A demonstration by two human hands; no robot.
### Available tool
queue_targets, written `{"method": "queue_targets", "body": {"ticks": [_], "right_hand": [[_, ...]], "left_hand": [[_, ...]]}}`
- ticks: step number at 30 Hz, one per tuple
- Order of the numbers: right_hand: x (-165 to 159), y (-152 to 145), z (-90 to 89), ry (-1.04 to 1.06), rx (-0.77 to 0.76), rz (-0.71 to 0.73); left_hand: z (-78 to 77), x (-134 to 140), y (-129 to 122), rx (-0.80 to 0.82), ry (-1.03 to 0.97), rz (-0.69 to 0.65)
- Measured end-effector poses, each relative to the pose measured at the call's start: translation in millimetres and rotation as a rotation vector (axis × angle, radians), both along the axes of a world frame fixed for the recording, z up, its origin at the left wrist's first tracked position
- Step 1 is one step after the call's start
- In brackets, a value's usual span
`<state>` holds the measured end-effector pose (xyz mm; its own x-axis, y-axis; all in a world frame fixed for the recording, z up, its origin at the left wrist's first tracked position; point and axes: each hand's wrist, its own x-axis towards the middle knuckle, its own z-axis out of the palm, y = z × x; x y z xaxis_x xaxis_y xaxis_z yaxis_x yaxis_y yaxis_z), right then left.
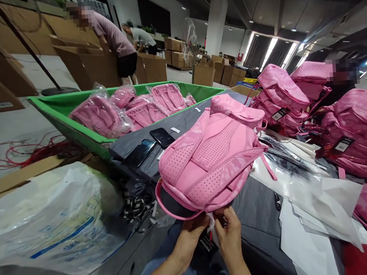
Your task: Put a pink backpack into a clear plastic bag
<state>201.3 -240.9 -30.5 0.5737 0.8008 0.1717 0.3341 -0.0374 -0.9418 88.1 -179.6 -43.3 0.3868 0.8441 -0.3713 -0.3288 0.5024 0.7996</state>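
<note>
A pink backpack (208,156) lies in front of me on the dark table cover, its padded straps and perforated back panel facing up and its carry handle looped toward me. Just under its near edge, my left hand (191,234) and my right hand (229,230) are closed, pinching a small crumpled piece of clear plastic (211,222) between them. The backpack partly hides the left fingertips. Below the hands hang a bit of red cord and a dark tag (206,245) with pale print.
Two phones (140,152) lie left of the backpack. A green-rimmed bin (86,129) holds bagged pink backpacks. More pink backpacks (281,90) stand to the right, by plastic bags and white sheets (306,242). A white sack (58,220) sits at left; people work among cartons behind.
</note>
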Motion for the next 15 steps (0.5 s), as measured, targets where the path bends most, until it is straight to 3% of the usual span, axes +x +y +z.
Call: {"method": "queue_targets", "body": {"ticks": [7, 11, 15], "right_hand": [[2.4, -0.2, 18.7, 0.229, -0.166, 0.189], [7.0, 6.9, 23.3, 0.581, -0.326, 0.251], [13.3, 11.6, 25.9, 0.796, -0.342, 0.327]], "left_hand": [[0.4, 1.6, 3.7, 0.047, -0.004, -0.041], [-3.1, 6.0, 8.2, 0.094, 0.016, -0.043], [-9.9, 7.5, 5.6, 0.147, 0.084, -0.054]]}}
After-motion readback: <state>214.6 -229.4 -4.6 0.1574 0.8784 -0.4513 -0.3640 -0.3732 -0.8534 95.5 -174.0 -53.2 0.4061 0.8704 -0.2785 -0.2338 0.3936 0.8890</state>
